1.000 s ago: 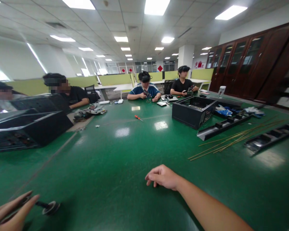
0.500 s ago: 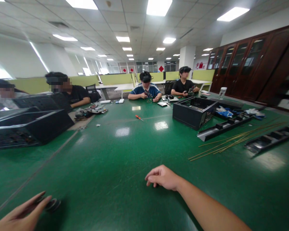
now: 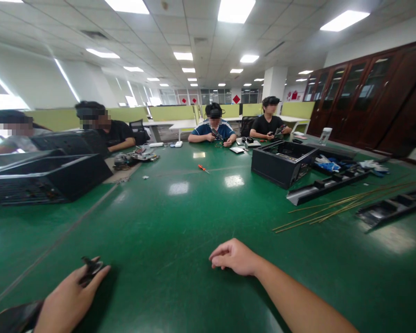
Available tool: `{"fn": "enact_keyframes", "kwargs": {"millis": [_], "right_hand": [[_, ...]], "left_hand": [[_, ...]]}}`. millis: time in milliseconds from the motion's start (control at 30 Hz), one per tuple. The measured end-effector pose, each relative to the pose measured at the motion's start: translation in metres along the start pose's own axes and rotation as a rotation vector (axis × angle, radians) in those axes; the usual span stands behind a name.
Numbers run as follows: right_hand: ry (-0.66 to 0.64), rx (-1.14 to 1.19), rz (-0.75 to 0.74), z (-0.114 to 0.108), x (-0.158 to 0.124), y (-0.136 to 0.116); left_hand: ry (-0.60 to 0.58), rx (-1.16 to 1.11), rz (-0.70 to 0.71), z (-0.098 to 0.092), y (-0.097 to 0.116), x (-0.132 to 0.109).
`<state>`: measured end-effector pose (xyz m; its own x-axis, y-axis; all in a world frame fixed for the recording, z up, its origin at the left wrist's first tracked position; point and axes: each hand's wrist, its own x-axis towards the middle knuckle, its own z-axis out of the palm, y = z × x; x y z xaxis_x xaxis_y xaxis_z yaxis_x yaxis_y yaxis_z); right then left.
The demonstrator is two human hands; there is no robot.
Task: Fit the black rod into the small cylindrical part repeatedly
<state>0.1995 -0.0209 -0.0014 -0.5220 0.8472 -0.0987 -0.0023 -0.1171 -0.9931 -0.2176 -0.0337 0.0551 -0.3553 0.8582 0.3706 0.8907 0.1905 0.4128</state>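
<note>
My left hand [image 3: 71, 291] is closed on a small dark part with a round, shiny rim [image 3: 93, 267], pinched between thumb and fingers just above the green table [image 3: 159, 222]. Its kind is unclear, since the fingers cover much of it. To the right, my right hand [image 3: 231, 257] rests at the near middle of the table, with loosely bent fingers somewhat apart and nothing visible in them. An orange-handled screwdriver [image 3: 202, 168] lies farther off on the tabletop, away from both hands.
Dark computer cases stand at the left [image 3: 52, 178] and right [image 3: 273, 169]. Thin brass-coloured rods [image 3: 326, 209] and black metal channels [image 3: 329, 187] lie on the right. Several people sit across the table; one [image 3: 213, 132] holds a tool.
My left hand has moved right and away from me, carrying the dark part, which has turned in its grip. The right hand stays nearly still. The view has shifted slightly left.
</note>
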Motion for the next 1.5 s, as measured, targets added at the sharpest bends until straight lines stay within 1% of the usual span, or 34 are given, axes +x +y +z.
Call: {"fn": "enact_keyframes", "kwargs": {"millis": [67, 133, 200, 267, 333, 400, 500, 600, 700, 800, 967, 1067, 1167, 1300, 1500], "right_hand": [[0.002, -0.011, -0.006, 0.001, 0.001, 0.003], [0.017, -0.001, -0.036, 0.0, 0.002, 0.006], [0.072, 0.001, -0.084, -0.003, 0.002, 0.007], [0.178, -0.048, -0.139, -0.008, 0.002, 0.007], [0.301, -0.138, -0.186, -0.013, 0.001, 0.007], [0.386, -0.21, -0.213, -0.015, 0.0, 0.007], [0.409, -0.259, -0.218, -0.015, 0.0, 0.007], [0.377, -0.308, -0.21, -0.011, 0.003, 0.009], [0.369, -0.38, -0.224, -0.009, 0.004, 0.012], [0.377, -0.466, -0.287, -0.008, 0.003, 0.012], [0.324, -0.58, -0.382, -0.005, -0.002, 0.002], [0.298, -0.593, -0.401, -0.002, -0.002, 0.0], [0.286, -0.597, -0.411, 0.0, -0.002, 0.002], [0.263, -0.597, -0.411, 0.002, -0.003, 0.002], [0.255, -0.617, -0.432, 0.0, -0.003, 0.001]], "left_hand": [[-0.062, -0.013, 0.07, 0.006, 0.032, -0.008], [-0.107, -0.1, 0.203, 0.017, 0.072, -0.018], [-0.17, -0.238, 0.369, 0.035, 0.111, -0.03], [-0.277, -0.345, 0.496, 0.057, 0.145, -0.044], [-0.362, -0.399, 0.563, 0.078, 0.169, -0.058], [-0.401, -0.432, 0.573, 0.094, 0.18, -0.068], [-0.41, -0.47, 0.533, 0.103, 0.177, -0.076], [-0.409, -0.474, 0.529, 0.1, 0.167, -0.076], [-0.414, -0.499, 0.577, 0.096, 0.161, -0.075], [-0.414, -0.542, 0.624, 0.096, 0.163, -0.076], [-0.438, -0.568, 0.682, 0.097, 0.168, -0.079], [-0.469, -0.564, 0.73, 0.096, 0.167, -0.08], [-0.46, -0.573, 0.765, 0.095, 0.167, -0.082], [-0.426, -0.583, 0.766, 0.095, 0.168, -0.082], [-0.433, -0.559, 0.759, 0.095, 0.168, -0.083]]}}
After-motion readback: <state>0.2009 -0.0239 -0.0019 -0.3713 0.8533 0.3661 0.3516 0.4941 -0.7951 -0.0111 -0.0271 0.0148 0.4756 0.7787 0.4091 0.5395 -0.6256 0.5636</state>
